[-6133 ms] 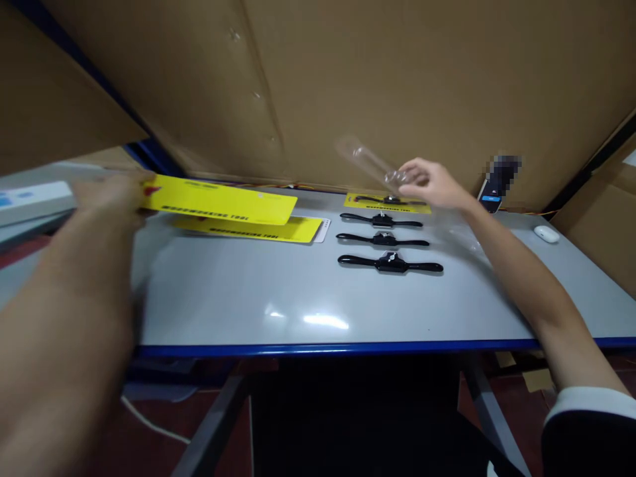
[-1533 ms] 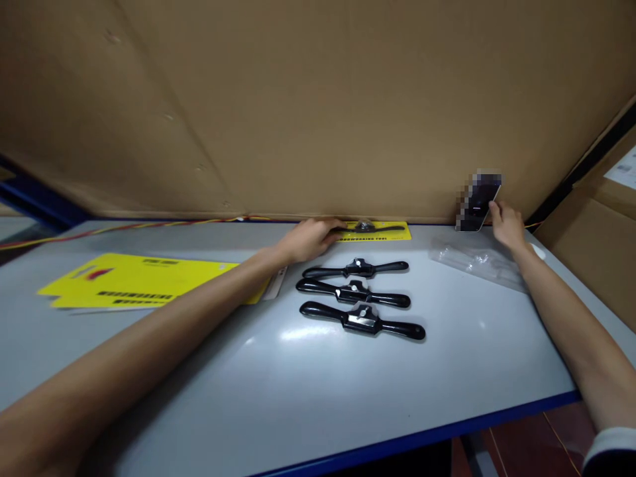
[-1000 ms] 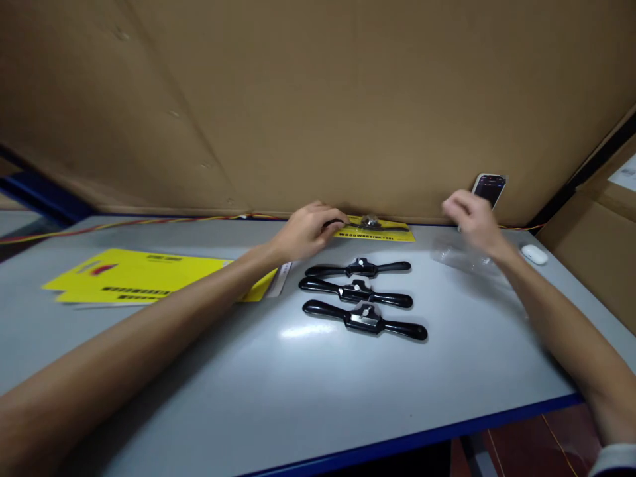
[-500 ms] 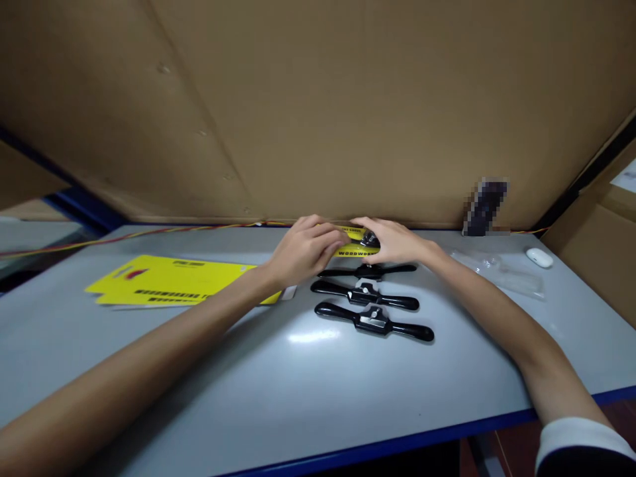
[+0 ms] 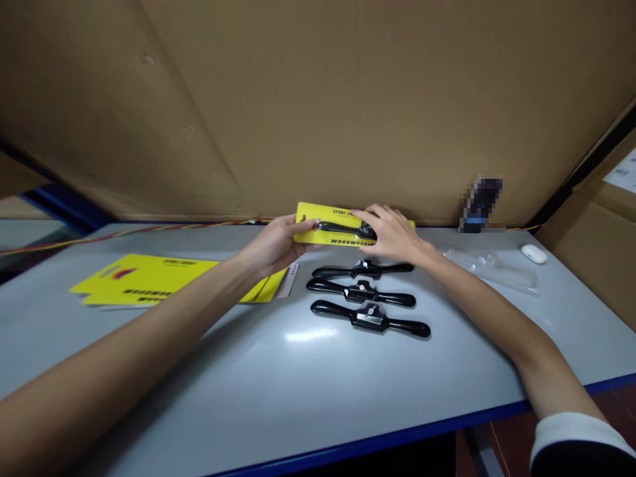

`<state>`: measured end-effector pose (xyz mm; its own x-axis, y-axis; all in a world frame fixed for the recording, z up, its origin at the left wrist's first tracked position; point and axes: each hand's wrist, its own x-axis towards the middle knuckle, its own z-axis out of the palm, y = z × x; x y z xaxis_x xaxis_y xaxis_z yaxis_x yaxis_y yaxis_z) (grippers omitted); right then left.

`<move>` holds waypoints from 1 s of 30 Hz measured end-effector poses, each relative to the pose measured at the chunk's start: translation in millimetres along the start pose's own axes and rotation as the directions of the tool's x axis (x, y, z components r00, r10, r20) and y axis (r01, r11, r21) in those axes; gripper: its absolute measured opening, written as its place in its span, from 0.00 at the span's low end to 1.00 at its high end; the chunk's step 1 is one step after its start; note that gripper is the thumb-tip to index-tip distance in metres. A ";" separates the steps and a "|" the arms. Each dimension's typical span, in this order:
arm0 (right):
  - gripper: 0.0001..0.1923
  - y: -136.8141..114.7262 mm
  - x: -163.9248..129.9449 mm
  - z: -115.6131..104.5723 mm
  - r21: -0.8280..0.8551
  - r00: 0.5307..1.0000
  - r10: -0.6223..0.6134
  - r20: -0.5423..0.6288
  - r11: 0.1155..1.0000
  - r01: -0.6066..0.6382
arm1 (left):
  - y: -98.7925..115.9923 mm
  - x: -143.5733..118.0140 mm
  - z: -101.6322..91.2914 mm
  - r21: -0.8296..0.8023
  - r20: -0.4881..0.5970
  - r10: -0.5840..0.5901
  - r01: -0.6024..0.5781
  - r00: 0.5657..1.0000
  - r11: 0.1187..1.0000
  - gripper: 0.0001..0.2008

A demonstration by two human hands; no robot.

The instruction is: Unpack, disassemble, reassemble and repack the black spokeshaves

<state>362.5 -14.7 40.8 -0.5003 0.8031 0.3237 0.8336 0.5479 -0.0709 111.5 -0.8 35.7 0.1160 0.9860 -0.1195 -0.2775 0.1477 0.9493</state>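
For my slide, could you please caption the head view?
Both hands, left hand and right hand, hold a yellow carded spokeshave above three loose black spokeshaves on a grey table.

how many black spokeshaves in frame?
4: three loose in a row on the table, at; one on the yellow card held by both hands, at.

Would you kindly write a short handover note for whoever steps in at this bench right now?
Left hand: grips the left end of the yellow printed card that carries a black two-handled spokeshave, lifted off the grey table.
Right hand: laid over the card's right half and the tool's middle.
On the table: three loose black spokeshaves in a row in front of the hands; stack of yellow cards at left; clear plastic sleeves at right.
Done: one tool sits on a card.
Left: three tools without cards.
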 end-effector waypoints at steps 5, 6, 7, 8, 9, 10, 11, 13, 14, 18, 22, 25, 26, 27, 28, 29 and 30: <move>0.42 -0.2 -0.2 5.7 0.028 0.998 0.028 0.062 0.999 -0.030 | -4.6 7.6 -8.6 0.097 -0.088 -0.011 0.020 0.996 0.995 0.04; 0.41 -0.5 0.6 6.6 0.052 0.997 0.034 0.069 0.998 -0.038 | -3.7 8.2 -9.3 0.091 -0.116 -0.011 0.022 0.993 0.996 0.04; 0.40 -0.7 1.5 7.3 0.078 0.997 0.038 0.071 0.996 -0.044 | -2.2 8.1 -9.7 0.076 -0.145 -0.010 0.021 0.989 0.997 0.07; 0.40 -1.0 2.5 7.9 0.102 0.997 0.040 0.072 0.994 -0.047 | 0.0 7.3 -9.8 0.057 -0.171 -0.008 0.018 0.985 0.998 0.11; 0.40 -1.1 3.5 8.3 0.122 0.997 0.038 0.072 0.991 -0.047 | 2.8 6.2 -9.8 0.036 -0.192 -0.007 0.014 0.981 0.999 0.14; 0.40 -1.1 4.5 8.6 0.138 0.997 0.034 0.070 0.990 -0.043 | 5.9 4.9 -10.2 0.016 -0.210 -0.003 0.007 0.978 1.000 0.15; 0.39 -1.0 5.6 8.7 0.150 0.997 0.026 0.067 0.988 -0.035 | 9.4 3.8 -11.1 0.001 -0.227 0.002 -0.002 0.974 1.000 0.14; 0.39 -0.6 8.3 8.4 0.163 0.998 0.006 0.060 0.987 -0.015 | 16.8 3.0 -15.3 -0.016 -0.275 0.017 -0.022 0.961 1.000 0.12; 0.38 -0.6 10.2 7.8 0.165 0.998 -0.003 0.057 0.986 -0.007 | 20.5 3.4 -18.6 -0.015 -0.306 0.028 -0.034 0.952 0.999 0.11; 0.39 -3.0 21.5 3.1 0.156 0.998 -0.021 0.063 0.988 0.011 | 32.7 8.7 -37.9 0.048 -0.414 0.098 -0.086 0.905 0.995 0.09; 0.38 -7.3 32.7 -0.3 0.144 0.996 -0.056 0.076 0.989 0.045 | 37.3 11.6 -60.8 0.151 -0.463 0.161 -0.101 0.871 0.983 0.07; 0.37 -8.5 37.9 1.3 0.143 0.993 -0.073 0.090 0.988 0.060 | 37.3 11.0 -76.8 0.194 -0.479 0.164 -0.078 0.862 0.978 0.06; 0.36 -8.4 39.3 2.4 0.144 0.993 -0.076 0.095 0.988 0.062 | 37.2 10.9 -81.4 0.200 -0.486 0.163 -0.073 0.859 0.977 0.06; 0.36 -8.1 40.8 3.7 0.150 0.992 -0.083 0.098 0.986 0.067 | 36.9 10.9 -85.5 0.204 -0.490 0.164 -0.070 0.856 0.976 0.06; 0.35 -7.6 42.3 5.1 0.160 0.991 -0.094 0.098 0.984 0.077 | 36.6 11.4 -89.1 0.207 -0.497 0.164 -0.068 0.852 0.976 0.06; 0.35 -6.9 44.1 6.6 0.176 0.989 -0.110 0.095 0.980 0.092 | 36.0 12.3 -92.1 0.211 -0.503 0.165 -0.064 0.848 0.975 0.06; 0.34 -6.1 45.9 8.3 0.198 0.988 -0.131 0.087 0.974 0.112 | 35.2 13.7 -94.7 0.215 -0.507 0.164 -0.061 0.846 0.975 0.06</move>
<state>332.5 20.8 48.3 -0.6239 0.7413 0.2473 0.7090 0.6701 -0.2197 12.9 25.2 39.9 -0.4314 0.8974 -0.0925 -0.0724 0.0677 0.9951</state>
